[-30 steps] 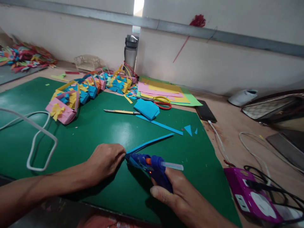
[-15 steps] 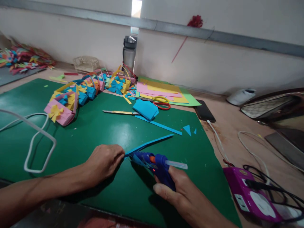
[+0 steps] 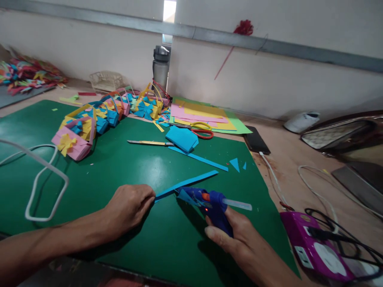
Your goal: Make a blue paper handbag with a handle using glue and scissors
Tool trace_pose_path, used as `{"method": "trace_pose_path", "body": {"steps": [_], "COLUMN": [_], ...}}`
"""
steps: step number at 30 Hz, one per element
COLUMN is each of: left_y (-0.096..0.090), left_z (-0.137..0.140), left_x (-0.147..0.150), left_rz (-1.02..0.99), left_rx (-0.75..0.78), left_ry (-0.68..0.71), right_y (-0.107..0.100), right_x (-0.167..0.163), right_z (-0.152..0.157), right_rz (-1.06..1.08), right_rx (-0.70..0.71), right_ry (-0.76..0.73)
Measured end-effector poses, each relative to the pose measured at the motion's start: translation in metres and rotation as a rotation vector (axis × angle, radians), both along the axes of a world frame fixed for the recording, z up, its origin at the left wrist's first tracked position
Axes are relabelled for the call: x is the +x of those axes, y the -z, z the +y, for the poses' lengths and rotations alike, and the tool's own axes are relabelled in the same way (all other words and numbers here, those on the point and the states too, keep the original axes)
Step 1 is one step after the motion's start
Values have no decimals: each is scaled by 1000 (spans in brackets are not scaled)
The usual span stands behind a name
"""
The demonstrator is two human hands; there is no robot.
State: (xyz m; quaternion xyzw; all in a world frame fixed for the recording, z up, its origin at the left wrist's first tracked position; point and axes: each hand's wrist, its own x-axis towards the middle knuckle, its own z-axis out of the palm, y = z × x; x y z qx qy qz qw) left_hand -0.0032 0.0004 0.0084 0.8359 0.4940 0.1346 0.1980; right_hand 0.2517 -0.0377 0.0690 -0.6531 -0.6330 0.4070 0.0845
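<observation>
Left hand (image 3: 131, 203): fingers pinched together on the left end of a blue strip (image 3: 196, 180).
Blue strip: slants away rightward over the green mat (image 3: 143, 167), its far end well inside the right edge.
Right hand (image 3: 242, 235): fingers clamped round the handle of a blue glue gun (image 3: 220, 217).
Nozzle (image 3: 178, 191): right at the strip; contact cannot be told.
Front edge: crossed by the left forearm (image 3: 74, 233); green surface between the hands.
Right edge: purple socket box (image 3: 314, 243) just beside it.
Far side: craft knife (image 3: 149, 142), green surface between it and the strip.
</observation>
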Motion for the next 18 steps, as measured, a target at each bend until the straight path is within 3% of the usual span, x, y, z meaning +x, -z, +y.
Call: {"method": "trace_pose_path", "body": {"steps": [9, 18], "left_y": [6, 5], "left_z": [-1, -1], "left_x": [-2, -2], "left_rz": [-6, 9], "left_rx": [86, 48], "left_ry": [42, 32], "right_y": [0, 4], "right_x": [11, 12], "right_z": [1, 6], "right_rz": [-43, 46], "right_rx": [19, 93], "right_ry": [37, 42]}}
